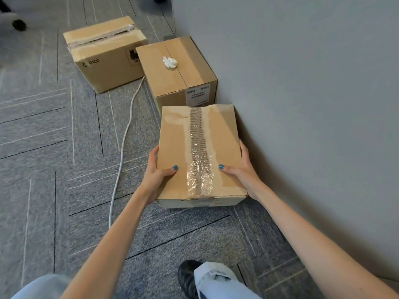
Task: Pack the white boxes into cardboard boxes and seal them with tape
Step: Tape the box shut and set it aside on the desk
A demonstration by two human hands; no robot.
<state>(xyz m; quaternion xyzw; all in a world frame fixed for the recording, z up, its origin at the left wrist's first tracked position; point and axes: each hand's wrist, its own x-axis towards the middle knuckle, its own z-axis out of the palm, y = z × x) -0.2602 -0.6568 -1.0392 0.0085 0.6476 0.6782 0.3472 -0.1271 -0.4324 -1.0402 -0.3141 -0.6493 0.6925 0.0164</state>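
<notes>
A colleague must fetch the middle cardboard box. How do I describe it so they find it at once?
Look along the grey wall. The middle box stands beside it, just beyond the nearest box. Only it has a crumpled white wad on top.

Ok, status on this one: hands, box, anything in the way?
Left hand and right hand grip the taped cardboard box by its sides. Box low beside the wall. Another box close behind; white cable left of it.

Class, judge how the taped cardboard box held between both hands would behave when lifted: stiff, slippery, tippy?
Probably stiff: the taped box shows straight edges under the left hand and right hand. Likely grippy: plain cardboard, though the crinkled tape looks slick. Unlikely to tip: broad and low.
</notes>
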